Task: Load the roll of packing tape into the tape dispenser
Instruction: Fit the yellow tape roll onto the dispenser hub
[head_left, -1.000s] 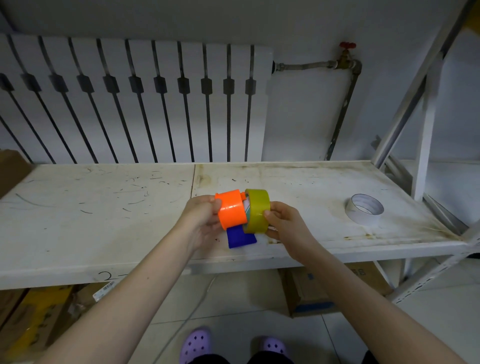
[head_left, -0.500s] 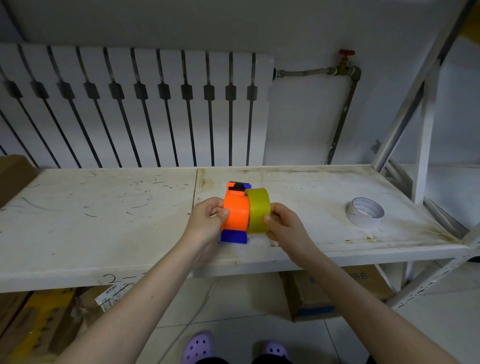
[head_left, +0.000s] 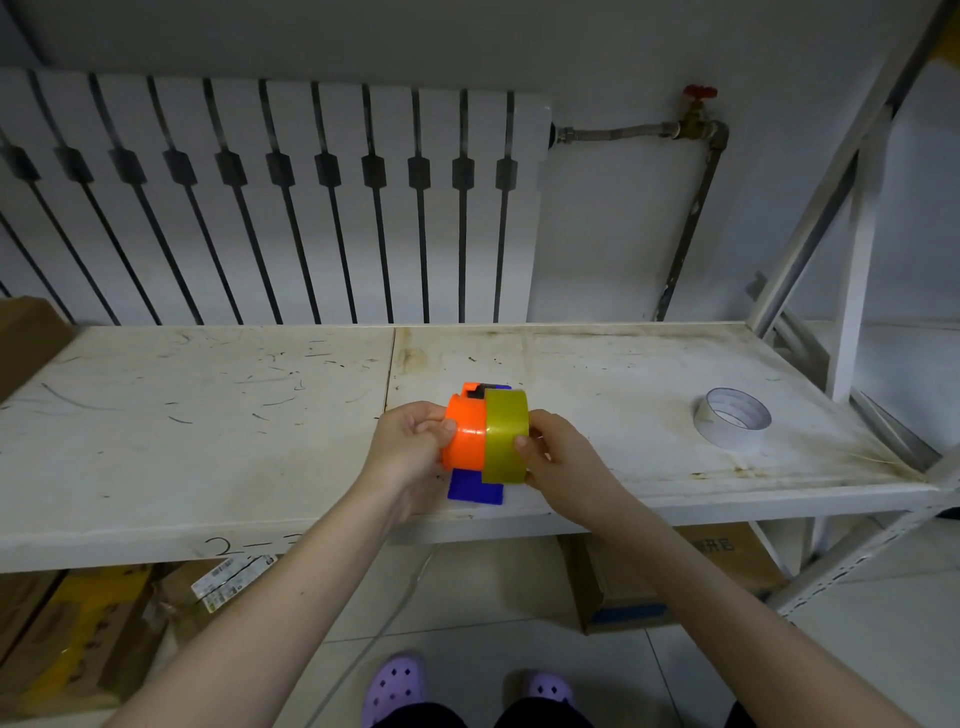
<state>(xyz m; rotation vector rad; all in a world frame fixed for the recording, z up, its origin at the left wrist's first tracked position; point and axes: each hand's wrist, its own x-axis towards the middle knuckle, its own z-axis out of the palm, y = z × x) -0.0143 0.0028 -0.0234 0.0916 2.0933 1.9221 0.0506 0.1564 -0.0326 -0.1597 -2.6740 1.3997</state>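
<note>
An orange tape dispenser (head_left: 466, 439) with a blue handle (head_left: 475, 487) is held just above the front of the white shelf (head_left: 208, 441). My left hand (head_left: 410, 447) grips its orange drum from the left. A yellowish-olive roll of packing tape (head_left: 505, 436) stands on edge against the right side of the drum. My right hand (head_left: 558, 462) holds the roll from the right, fingers on its rim. How far the roll sits over the drum is hidden.
A second roll, white or clear (head_left: 731, 415), lies flat on the shelf at the right. A radiator (head_left: 270, 202) and a pipe with a red valve (head_left: 698, 93) stand behind. A shelf upright (head_left: 852, 291) rises at right. Cardboard boxes (head_left: 660, 582) sit below.
The dispenser has turned, so its blue handle now points toward me, and the roll has closed up against the orange drum. Both hands kept their grip.
</note>
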